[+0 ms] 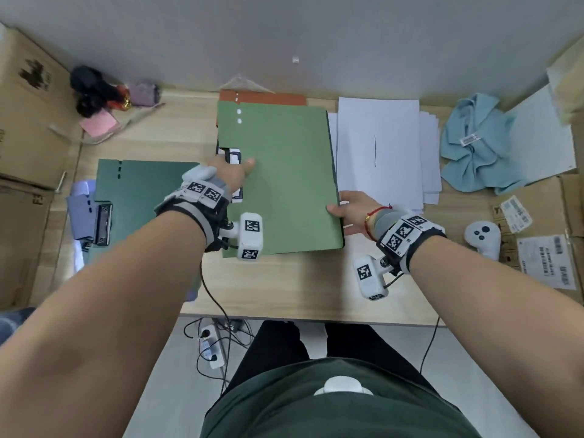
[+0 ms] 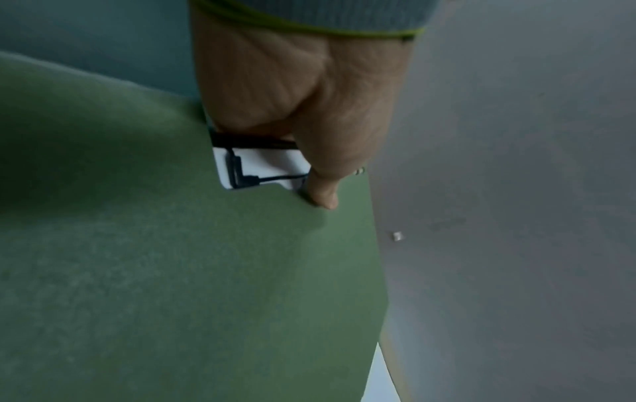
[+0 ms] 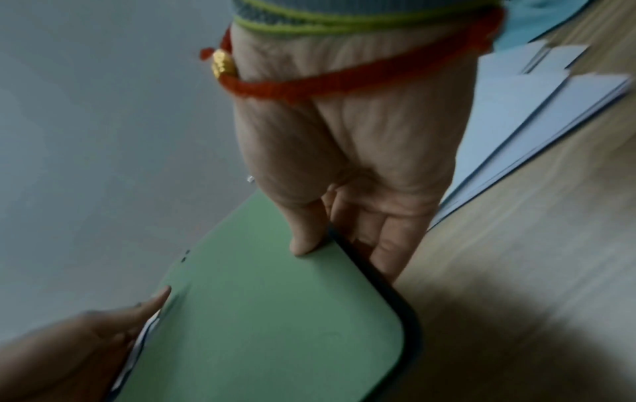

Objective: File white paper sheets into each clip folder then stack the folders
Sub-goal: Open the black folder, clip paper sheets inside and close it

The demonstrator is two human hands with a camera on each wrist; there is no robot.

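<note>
A light green clip folder (image 1: 281, 181) lies closed in the middle of the table, over a brown folder (image 1: 262, 97). My left hand (image 1: 235, 172) grips its left edge by the black clip (image 2: 247, 168), thumb on the cover (image 2: 323, 200). My right hand (image 1: 347, 210) pinches the folder's right edge (image 3: 344, 250), thumb on top and fingers underneath. A dark green folder (image 1: 142, 197) with a black clip (image 1: 102, 223) lies at the left. White paper sheets (image 1: 382, 150) are spread to the right of the light green folder.
Cardboard boxes (image 1: 28, 105) stand at the left, more (image 1: 543, 232) at the right. A light blue cloth (image 1: 474, 143) and a white controller (image 1: 482, 238) lie right of the sheets. Dark objects and a pink pad (image 1: 99, 123) sit at the back left.
</note>
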